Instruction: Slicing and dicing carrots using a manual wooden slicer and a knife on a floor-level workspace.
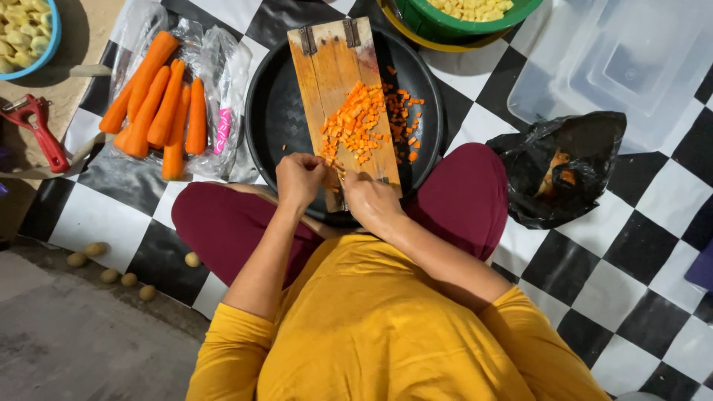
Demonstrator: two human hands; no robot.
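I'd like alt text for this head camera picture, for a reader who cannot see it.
Seen from above, a seated person's left hand and right hand work together at the near end of a wooden cutting board heaped with diced carrot, set over a round black tray. Peeled whole carrots lie on plastic to the left, on a black-and-white checkered mat.

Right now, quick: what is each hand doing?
Left hand: closed, fingers curled at the wooden cutting board's near end; what it grips cannot be told.
Right hand: closed, contents hidden.

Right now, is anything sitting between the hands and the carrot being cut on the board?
Nothing visible. The left hand and right hand meet at the near end of the wooden board, with the diced carrot just beyond their fingers.
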